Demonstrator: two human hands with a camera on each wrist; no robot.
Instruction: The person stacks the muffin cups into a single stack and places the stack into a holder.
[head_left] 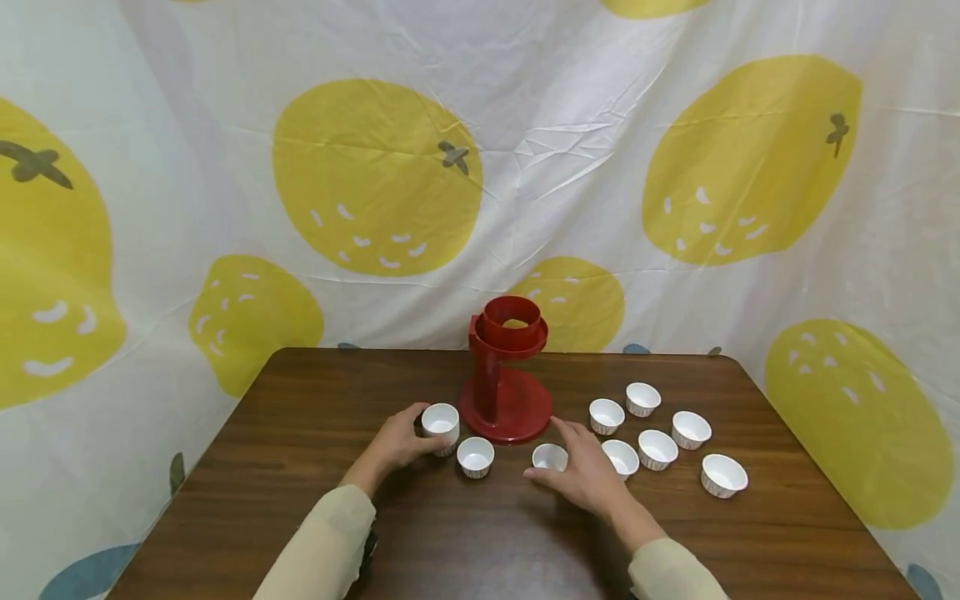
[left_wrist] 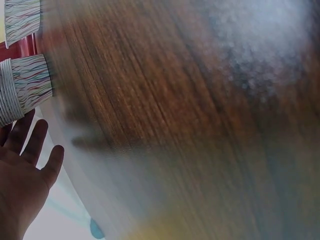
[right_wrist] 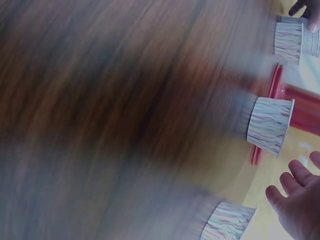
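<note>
The place looks like a small tabletop area screened off by cloth; whether it lies in a home, an office or a studio cannot be told, since the fabric hides the room behind it. That fabric hangs like a sheet or curtain, white, creased, and printed with big yellow fruit, a homely pattern. It fills the background and runs down along both sides of the tabletop, which is dark brown with wood grain, rounded far corners and a slight sheen. The white cups and the red stand on it suggest light household or catering ware.
</note>
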